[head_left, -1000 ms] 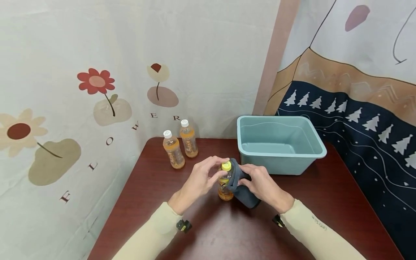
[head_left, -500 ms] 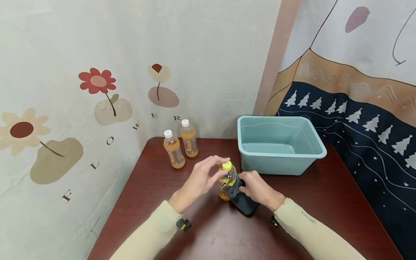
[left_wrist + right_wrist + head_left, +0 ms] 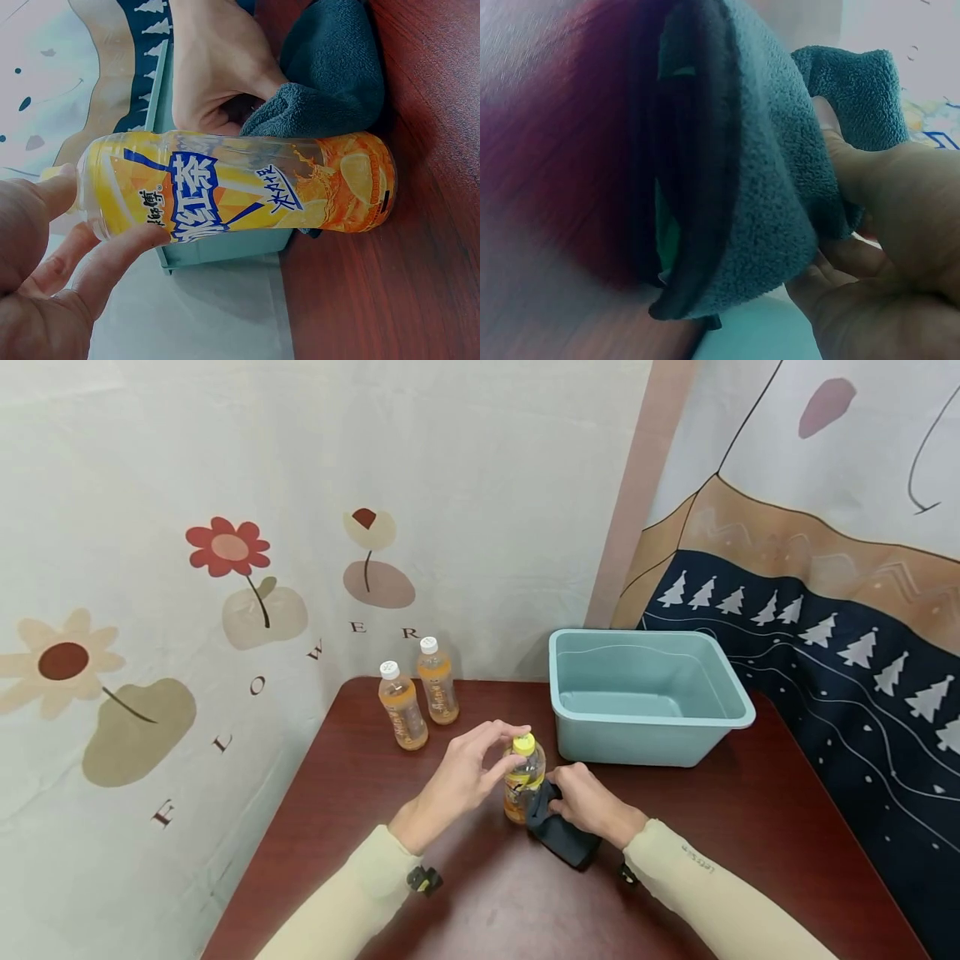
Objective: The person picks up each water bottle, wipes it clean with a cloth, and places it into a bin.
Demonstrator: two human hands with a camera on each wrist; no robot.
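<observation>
Gripping a bottle (image 3: 240, 184) (labelled “冰红茶”): curled left hand (image 3: 467, 770); pinching dark cloth (image 3: 564, 837): right hand (image 3: 592, 803).

In the head view, a dark blue-grey fleecy cloth (image 3: 564, 837) hides the lower right of the clear plastic bottle with a yellow label (image 3: 520, 789); the dark lettering (image 3: 697, 858) at lower right is too small to read surely. The left hand (image 3: 49, 309) runs off the left wrist view's left edge, covering much of the bottle's yellow cap (image 3: 523, 744). In the right wrist view, the right hand (image 3: 904, 225) is cut by the right edge; the reddish-brown tabletop (image 3: 570, 172) blurs at left.
</observation>
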